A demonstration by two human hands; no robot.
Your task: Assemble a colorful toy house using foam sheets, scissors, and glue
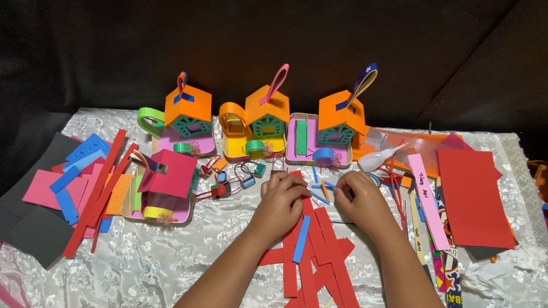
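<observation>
Hands meet over red foam strips at six o'clock, left hand and right hand curled, fingers pinching something too small to tell, so sorting seems underway.

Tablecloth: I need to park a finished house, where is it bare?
Bare tablecloth lies front left, between the red house and left hand. Strips crowd the centre; red sheet fills the right.
</observation>
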